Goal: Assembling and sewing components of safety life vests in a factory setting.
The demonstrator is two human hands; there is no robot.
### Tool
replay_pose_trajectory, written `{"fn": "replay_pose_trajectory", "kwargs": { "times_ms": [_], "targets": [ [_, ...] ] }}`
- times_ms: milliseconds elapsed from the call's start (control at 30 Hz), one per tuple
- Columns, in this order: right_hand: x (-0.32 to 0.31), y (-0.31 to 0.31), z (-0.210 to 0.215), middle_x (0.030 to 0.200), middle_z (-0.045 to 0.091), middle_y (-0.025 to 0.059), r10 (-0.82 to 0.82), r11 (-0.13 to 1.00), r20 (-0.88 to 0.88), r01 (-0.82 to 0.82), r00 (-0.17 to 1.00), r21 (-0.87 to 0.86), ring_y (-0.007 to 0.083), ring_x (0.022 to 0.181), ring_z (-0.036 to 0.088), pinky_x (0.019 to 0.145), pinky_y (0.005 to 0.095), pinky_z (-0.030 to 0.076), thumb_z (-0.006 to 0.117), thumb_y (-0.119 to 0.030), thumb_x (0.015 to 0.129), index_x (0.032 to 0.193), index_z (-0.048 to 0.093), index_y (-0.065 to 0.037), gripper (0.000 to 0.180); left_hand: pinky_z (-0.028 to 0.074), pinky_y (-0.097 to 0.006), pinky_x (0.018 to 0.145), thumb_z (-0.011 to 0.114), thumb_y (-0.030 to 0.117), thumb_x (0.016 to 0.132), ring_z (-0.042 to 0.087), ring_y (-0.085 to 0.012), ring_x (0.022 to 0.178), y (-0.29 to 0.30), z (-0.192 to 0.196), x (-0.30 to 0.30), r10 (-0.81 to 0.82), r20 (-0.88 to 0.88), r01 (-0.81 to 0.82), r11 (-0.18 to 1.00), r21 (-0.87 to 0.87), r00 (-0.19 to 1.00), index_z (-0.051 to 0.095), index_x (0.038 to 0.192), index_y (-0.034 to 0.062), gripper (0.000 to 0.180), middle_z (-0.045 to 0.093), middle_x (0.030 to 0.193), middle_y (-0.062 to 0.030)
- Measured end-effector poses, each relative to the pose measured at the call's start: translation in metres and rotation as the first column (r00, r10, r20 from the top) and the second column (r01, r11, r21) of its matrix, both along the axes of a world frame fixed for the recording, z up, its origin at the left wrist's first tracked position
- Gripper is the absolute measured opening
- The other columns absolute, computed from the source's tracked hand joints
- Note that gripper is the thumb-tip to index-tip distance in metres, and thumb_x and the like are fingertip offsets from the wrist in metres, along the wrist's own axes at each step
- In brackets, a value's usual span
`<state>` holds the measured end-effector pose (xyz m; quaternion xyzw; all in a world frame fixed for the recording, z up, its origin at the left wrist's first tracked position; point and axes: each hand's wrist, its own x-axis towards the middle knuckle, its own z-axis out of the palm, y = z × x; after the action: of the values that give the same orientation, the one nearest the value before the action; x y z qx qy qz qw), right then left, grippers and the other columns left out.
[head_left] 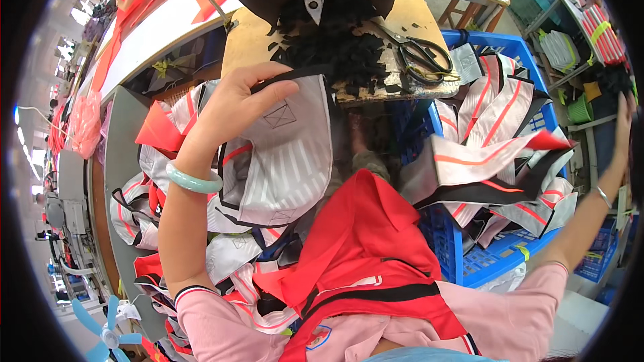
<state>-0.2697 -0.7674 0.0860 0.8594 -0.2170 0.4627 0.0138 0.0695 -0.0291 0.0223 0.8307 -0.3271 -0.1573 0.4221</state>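
My left hand point(251, 97) pinches the black-bound top edge of a light grey fabric panel point(292, 161), thumb on its near face. The panel hangs below the front edge of a worn wooden work surface point(248, 37), with stitched crossed boxes near its top and bottom. Far out to the right, my right hand point(626, 110) reaches to the rim of the view, close beside a dark bundle point(612, 82). Its fingers are too small and dim there to show whether they grip anything. A machine's pointed metal tip point(313, 7) stands over black scraps point(335, 47).
Black-handled scissors point(424, 60) lie at the right of the wooden surface. A blue plastic basket point(463, 261) holds striped grey, red and black fabric pieces point(486, 107). More pieces point(231, 255) heap up at the left. A blue fan point(111, 332) stands lower left.
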Motion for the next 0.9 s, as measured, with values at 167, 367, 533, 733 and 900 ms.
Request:
{"fn": "replay_pose_trajectory", "kwargs": {
  "times_ms": [167,367,533,733,900],
  "targets": [
    [0.252,0.372,-0.098,0.104,0.068,0.0072,0.792,0.471,0.019,-0.630,0.610,0.618,0.0122,0.096,0.062,0.085,0.0234,0.045,0.051,-0.020,0.096,0.112,0.064,-0.003,0.027,0.046,-0.025,0.074,0.068,0.022,0.085,0.057,-0.0101,0.082,0.011,-0.014,0.014,0.060,0.006,-0.061,0.995,0.076,0.998,0.064,0.104,-0.0055,0.034,0.066,0.089,-0.0048],
    [0.312,0.514,-0.123,0.087,0.063,0.0026,0.872,-0.198,0.363,-0.442,0.328,0.875,0.0088,0.078,0.057,0.072,0.0225,0.046,0.061,-0.024,0.090,0.104,0.064,0.000,0.028,0.046,-0.025,0.075,0.068,0.025,0.085,0.057,-0.0096,0.083,0.003,-0.002,0.023,0.081,-0.030,-0.078,0.994,0.078,0.996,0.065,0.105,-0.0048,0.036,0.066,0.090,-0.0044],
    [0.327,0.519,-0.132,0.075,0.054,-0.0031,0.756,-0.371,0.538,-0.434,0.373,0.821,0.0057,0.068,0.049,0.064,0.0207,0.040,0.063,-0.020,0.087,0.088,0.060,-0.005,0.015,0.045,-0.024,0.076,0.067,0.029,0.085,0.056,-0.0085,0.082,0.001,-0.007,0.034,0.086,-0.030,-0.083,0.993,0.079,0.996,0.065,0.105,-0.0060,0.040,0.066,0.089,-0.0045],
    [0.341,0.526,-0.130,0.071,0.053,-0.0031,0.686,-0.427,0.601,-0.442,0.411,0.789,0.0054,0.064,0.048,0.060,0.0202,0.038,0.062,-0.020,0.086,0.087,0.061,-0.004,0.016,0.045,-0.024,0.079,0.066,0.032,0.086,0.055,-0.0078,0.085,0.001,-0.013,0.053,0.134,-0.114,-0.129,0.991,0.047,0.984,0.065,0.108,-0.0051,0.043,0.065,0.092,-0.0025],
    [0.349,0.526,-0.125,0.071,0.052,-0.0019,0.654,-0.478,0.621,-0.401,0.432,0.782,0.0066,0.064,0.048,0.062,0.0206,0.040,0.061,-0.018,0.085,0.086,0.059,-0.004,0.015,0.042,-0.024,0.087,0.066,0.034,0.086,0.056,-0.0102,0.094,-0.001,-0.016,0.064,0.158,-0.191,-0.159,0.987,0.009,0.969,0.063,0.115,-0.0053,0.049,0.065,0.100,-0.0049]
  ]
}}
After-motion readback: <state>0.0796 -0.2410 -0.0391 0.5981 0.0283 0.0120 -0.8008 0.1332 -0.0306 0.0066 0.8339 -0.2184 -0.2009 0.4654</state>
